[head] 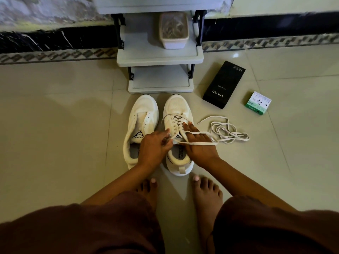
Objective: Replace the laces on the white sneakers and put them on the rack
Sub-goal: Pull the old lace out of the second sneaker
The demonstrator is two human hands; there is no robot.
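- White mesh and smooth panels make up both sneakers, which stand side by side on the tiled floor (55, 107) just in front of the grey rack (160, 55), toes toward it.
- Left sneaker (140, 129) has bare eyelets and no lace at all; right sneaker (178, 132) is criss-crossed most of the way up.
- Left hand (156, 145) pinches the lace (200, 143) near the top eyelets, fingertips closed on the strand.
- Right hand (197, 142) lies flat and loose along the shoe's outer side, steadying it, with lace running over its back; it grips nothing that I can see.
- A loose lace (225, 131) lies in a heap on the floor just right of the shoe; whether it is the tail of the same strand, I cannot tell.
- Judging by this, the step in hand is lacing the right shoe's upper eyelets.
- To do it well: keep the flat lace untwisted, draw each crossing snug from the toe upward, and even the two ends before the final holes.
- Keep the steadying palm down so that the shoe does not slide on the glossy tile.
- Watch the loop over the right hand, as it may snag when pulled.
- A plastic tub (173, 31) sits on the rack's upper shelf; the bottom shelf looks free for the pair.
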